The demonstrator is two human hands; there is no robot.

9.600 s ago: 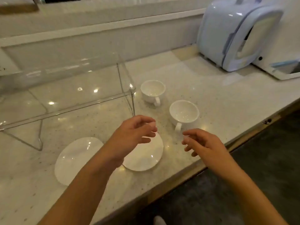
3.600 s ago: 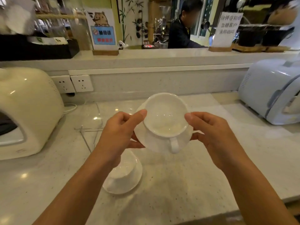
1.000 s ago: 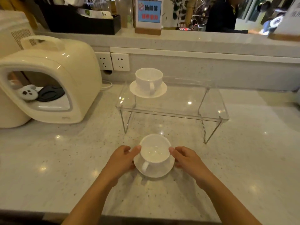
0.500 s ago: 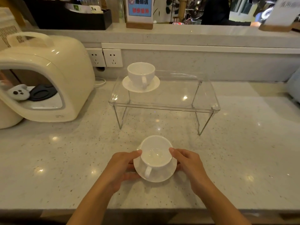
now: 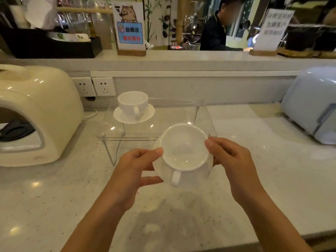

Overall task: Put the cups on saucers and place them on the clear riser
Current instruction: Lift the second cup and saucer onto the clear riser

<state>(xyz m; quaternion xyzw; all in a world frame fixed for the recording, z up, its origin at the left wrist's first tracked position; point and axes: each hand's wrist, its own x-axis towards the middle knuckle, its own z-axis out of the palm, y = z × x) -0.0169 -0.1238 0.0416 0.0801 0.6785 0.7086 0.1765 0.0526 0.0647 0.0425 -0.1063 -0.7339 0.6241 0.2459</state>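
Note:
A white cup [image 5: 183,151] sits on a white saucer [image 5: 196,179], both lifted off the counter in front of the clear riser [image 5: 174,124]. My left hand [image 5: 134,166] grips the saucer's left edge, thumb against the cup's rim. My right hand [image 5: 231,160] holds the right edge the same way. The cup's handle points toward me. Another white cup [image 5: 133,103] stands on its saucer [image 5: 147,113] on the riser's left part. The riser's right part is bare.
A cream appliance [image 5: 34,113] stands at the left, a pale blue appliance [image 5: 312,104] at the right. Wall sockets [image 5: 94,86] sit behind the riser. A raised ledge [image 5: 181,60] carries signs and a black box; a person stands beyond it.
Both hands have lifted the cup and saucer off the counter and carried them up toward the riser. The view has tilted upward.

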